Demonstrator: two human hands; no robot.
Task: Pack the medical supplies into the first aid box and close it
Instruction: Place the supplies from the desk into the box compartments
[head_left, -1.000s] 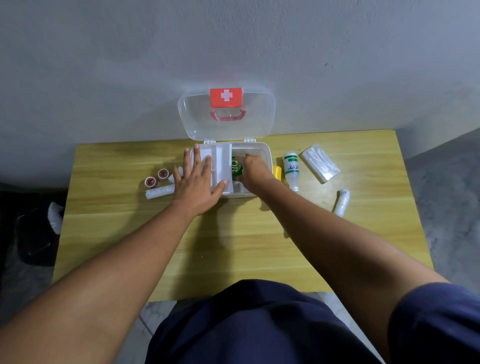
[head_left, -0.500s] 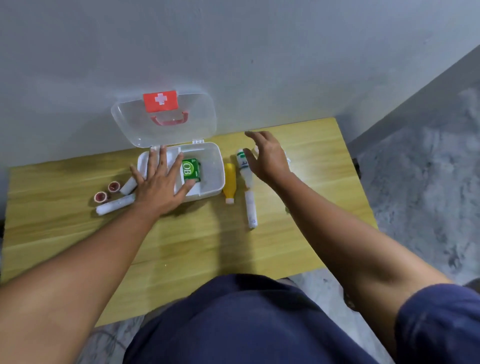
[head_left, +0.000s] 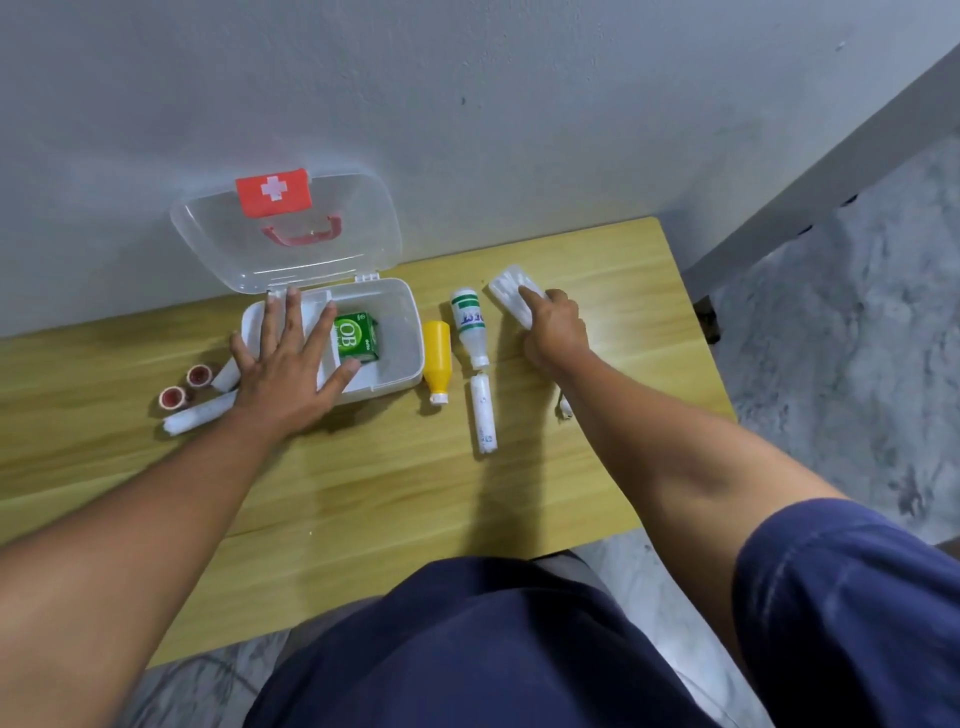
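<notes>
One green carton (head_left: 356, 336) sits in the open box (head_left: 402, 332), which the flat, spread left hand (head_left: 291, 371) steadies. The right hand (head_left: 553, 327) closes on the clear packet (head_left: 511, 291) on the table (head_left: 395, 493); it looks light, soft and crinkly, best pinched by its edges.

Soft even light, faint arm shadows, wide-angle edge bending, slight blur

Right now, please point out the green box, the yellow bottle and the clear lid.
green box (head_left: 355, 336), head view, on its printed top face.
yellow bottle (head_left: 437, 353), head view, mid body.
clear lid (head_left: 358, 228), head view, bare right part.
</notes>
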